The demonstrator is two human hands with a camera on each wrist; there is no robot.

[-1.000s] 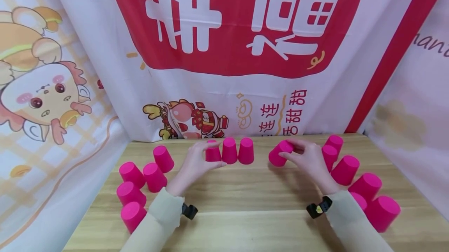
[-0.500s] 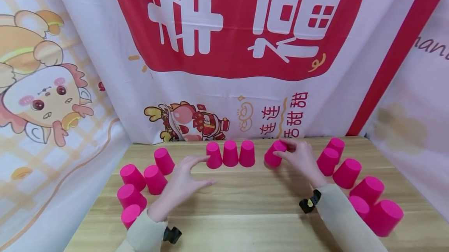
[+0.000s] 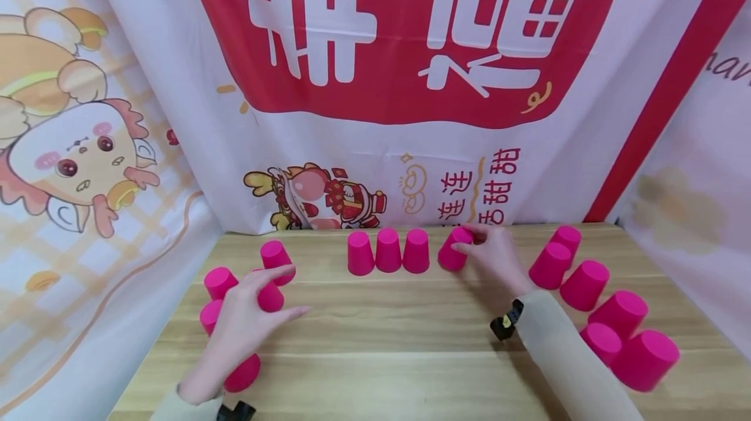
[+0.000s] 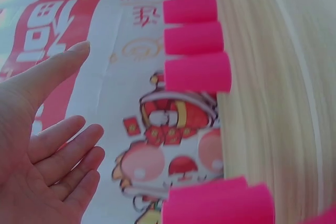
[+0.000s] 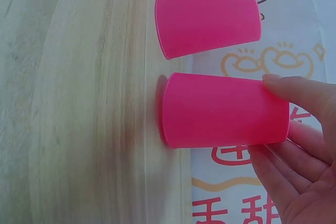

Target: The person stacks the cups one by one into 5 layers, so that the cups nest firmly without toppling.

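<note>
My right hand [image 3: 497,257] pinches an upside-down pink cup [image 3: 452,253] near its closed end, thumb on one side and fingers on the other. In the right wrist view that cup [image 5: 220,111] has its rim at the wooden table; whether it touches is hard to tell. Just left of it, a row of three upturned pink cups [image 3: 388,251] stands along the back edge, a small gap away. My left hand [image 3: 243,318] holds nothing; its thumb and fingers are spread above the left group of pink cups [image 3: 220,283], partly hiding them.
On the right of the wooden table [image 3: 375,369], several more upturned pink cups [image 3: 587,285] stand in a cluster, near my right forearm. A printed cloth [image 3: 328,141] hangs behind the back edge, and more cloth hangs at both sides.
My left hand has come away from the leftmost cup of the row, back to the left group. My right hand has shifted its cup left, closer to the row, and the cup stands more upright.
</note>
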